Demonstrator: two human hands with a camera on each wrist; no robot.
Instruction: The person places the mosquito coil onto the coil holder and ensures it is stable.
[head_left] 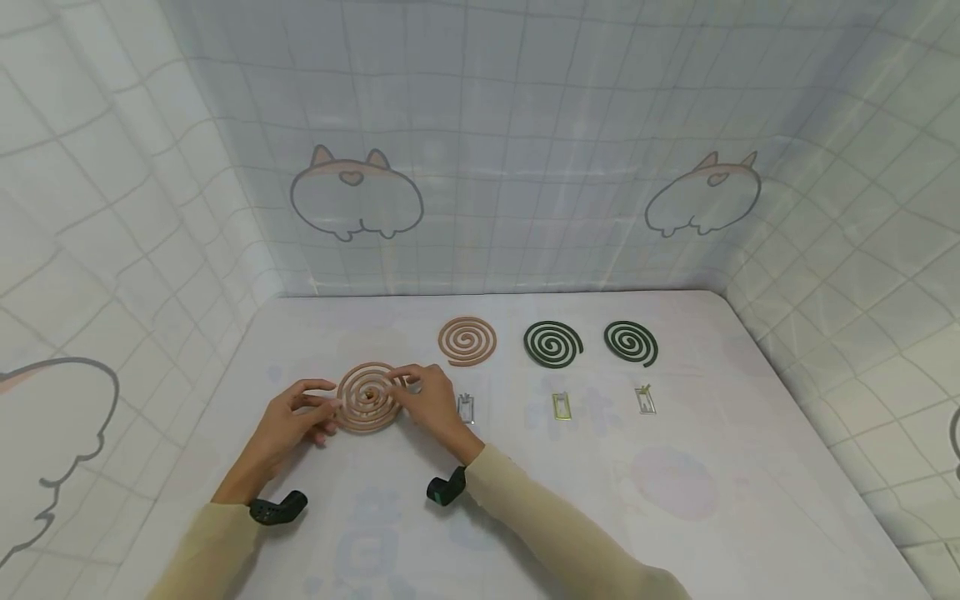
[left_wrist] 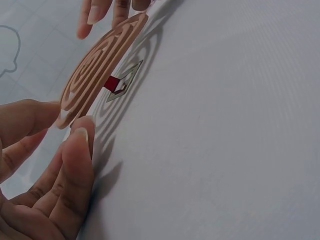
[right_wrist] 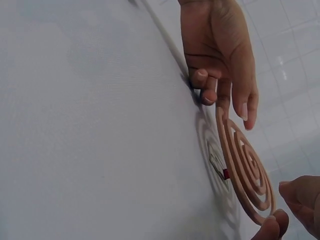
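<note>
A tan mosquito coil (head_left: pixel 363 430) is held between both hands at the left of the table. My left hand (head_left: pixel 288 421) grips its left rim, thumb and fingers on either side of the edge. At the opposite rim, my right hand (head_left: pixel 435 408) holds loosely; in the right wrist view one fingertip touches the edge and another is just off it. Raised above the table, the coil rests over a small metal stand (left_wrist: pixel 131 82) with a red piece (left_wrist: pixel 111 83) under its middle. A small brown spot shows at the coil's centre.
Behind the right hand lies a second tan coil (head_left: pixel 467 317), with two green coils (head_left: pixel 552 343) (head_left: pixel 631 342) further right. In front of them are a silver stand (head_left: pixel 460 408), a yellow stand (head_left: pixel 562 417) and another silver stand (head_left: pixel 646 412). Cloth-covered walls (head_left: pixel 510 183) surround the table.
</note>
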